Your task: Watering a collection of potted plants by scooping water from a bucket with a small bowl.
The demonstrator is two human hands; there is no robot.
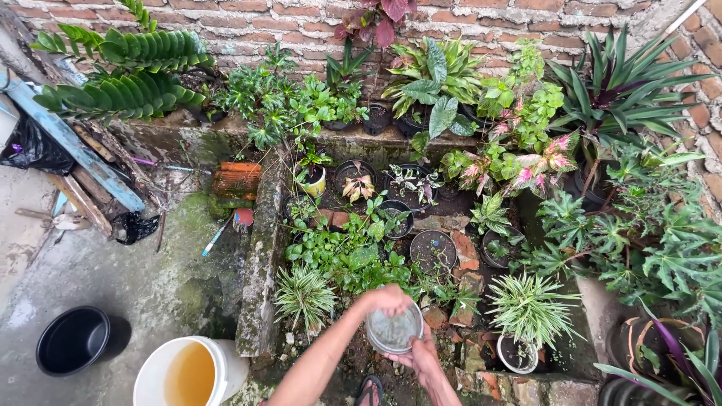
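A: We start with the biggest thing, the brick wall [248, 30], with the raised concrete planter bed [259, 256] set against it. That placement lets the potted plants sit on dark soil, hemmed in on the left by the mossy kerb.

B: And we stand at the near edge, so both arms reach in over the bed. On the wet concrete floor [128, 278] to our left is the white bucket [192, 370] of yellowish water, close by our left forearm, with the black basin [74, 340] further out.

A: Then the pots. An empty-looking black pot of soil [432, 252] lies just beyond our hands, a striped spider plant [304, 295] to the left, another in a white pot [517, 353] to the right.

B: They crowd in. Leaves and broken brick pieces [464, 248] leave few bare gaps.

A: Now the small clear plastic container [393, 331], tilted over the soil at the front of the bed. It looks wet inside; we cannot tell how much it holds.

B: Our left hand [387, 299] curls over its top rim, fingers closed on it. Our right hand [423, 361] cups it from beneath, fingers partly bent around the base. So it is braced from two sides.

A: A sandalled foot [368, 389] shows below.
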